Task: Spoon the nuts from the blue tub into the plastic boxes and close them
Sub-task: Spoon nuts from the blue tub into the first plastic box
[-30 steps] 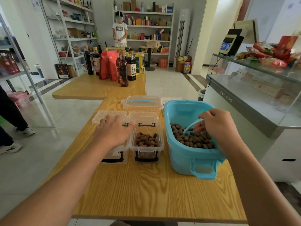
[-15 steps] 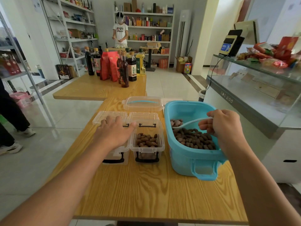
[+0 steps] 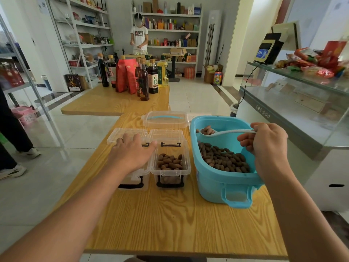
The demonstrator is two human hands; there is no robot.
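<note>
The blue tub (image 3: 211,188) stands at the right of the wooden table with brown nuts (image 3: 224,159) heaped in its near half. My right hand (image 3: 268,146) grips the handle of a white spoon (image 3: 226,131), held level above the tub with a few nuts in its bowl. Left of the tub stand two clear plastic boxes with black clasps, lids hinged back. The right box (image 3: 171,172) is partly filled with nuts. My left hand (image 3: 132,153) rests flat over the left box (image 3: 132,183), hiding its contents.
The tub's clear lid (image 3: 166,119) lies behind the boxes. A second wooden table (image 3: 113,104) farther back carries bottles and red bags. A glass counter (image 3: 294,114) runs along the right. A person stands by the far shelves; someone's legs show at left.
My right hand has lifted the spoon out of the heap of nuts, loaded, and raised it above the tub toward its far left. My left hand has stayed on the left box.
</note>
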